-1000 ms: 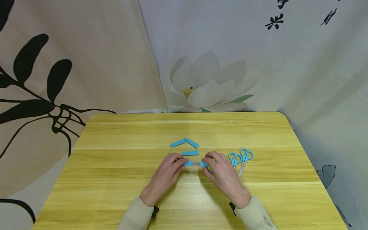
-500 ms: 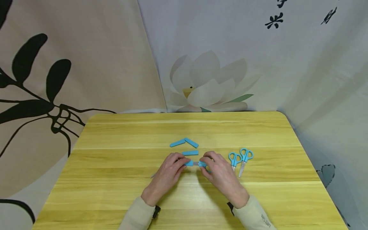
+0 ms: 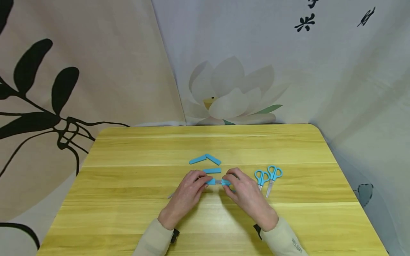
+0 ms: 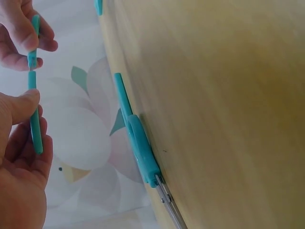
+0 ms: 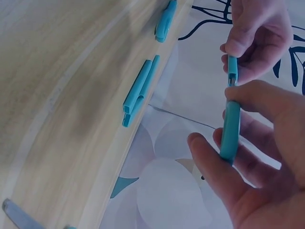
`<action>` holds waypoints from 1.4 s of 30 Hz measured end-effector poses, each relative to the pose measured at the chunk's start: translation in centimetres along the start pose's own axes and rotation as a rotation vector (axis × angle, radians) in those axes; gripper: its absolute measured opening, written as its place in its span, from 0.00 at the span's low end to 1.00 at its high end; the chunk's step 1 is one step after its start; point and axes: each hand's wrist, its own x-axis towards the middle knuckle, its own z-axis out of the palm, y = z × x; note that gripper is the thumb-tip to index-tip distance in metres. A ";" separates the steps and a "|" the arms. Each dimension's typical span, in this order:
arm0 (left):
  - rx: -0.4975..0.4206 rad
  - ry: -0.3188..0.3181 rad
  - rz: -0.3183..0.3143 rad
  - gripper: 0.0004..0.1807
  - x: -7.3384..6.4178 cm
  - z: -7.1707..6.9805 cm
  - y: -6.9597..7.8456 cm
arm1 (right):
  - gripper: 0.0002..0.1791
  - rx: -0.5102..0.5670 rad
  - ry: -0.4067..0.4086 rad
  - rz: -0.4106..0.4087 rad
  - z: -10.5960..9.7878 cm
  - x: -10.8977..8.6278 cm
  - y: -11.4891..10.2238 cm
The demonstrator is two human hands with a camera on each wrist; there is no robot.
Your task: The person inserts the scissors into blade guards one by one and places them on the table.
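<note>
My left hand (image 3: pixel 185 190) pinches a blue scissors cover (image 4: pixel 34 119) between thumb and fingers. In my right hand (image 3: pixel 250 197) are small scissors (image 5: pixel 231 131), gripped by their blue handle. The scissors' blade points left into the cover's mouth. A short length of metal shows between cover and handle in the head view. Both are held above the table, roughly in line. Under my left hand, another pair of scissors (image 4: pixel 143 150) lies on the table; only its blade tip shows from the head.
Three loose blue covers lie beyond my hands: the left one (image 3: pixel 197 159), the right one (image 3: pixel 213 159) and the nearer one (image 3: pixel 214 170). Right of my right hand lie two more scissors, one (image 3: pixel 262 176) beside the other (image 3: pixel 274 173). A printed curtain (image 3: pixel 237 42) hangs behind the wooden table (image 3: pixel 144 142).
My right hand has moved slightly left with the scissors, and my left hand slightly right. Less blade shows between cover and handle. The loose covers and other scissors lie as before.
</note>
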 end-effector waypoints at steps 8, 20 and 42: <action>0.009 0.019 0.028 0.15 0.0 -0.2 0.2 | 0.15 0.025 -0.017 -0.008 -0.2 0.0 0.0; 0.011 0.033 0.034 0.16 -0.1 -0.3 0.1 | 0.15 0.009 -0.016 -0.031 -0.3 0.2 -0.1; -0.008 0.045 0.050 0.15 -0.4 -0.6 0.3 | 0.15 0.001 -0.005 -0.048 -0.4 0.3 -0.8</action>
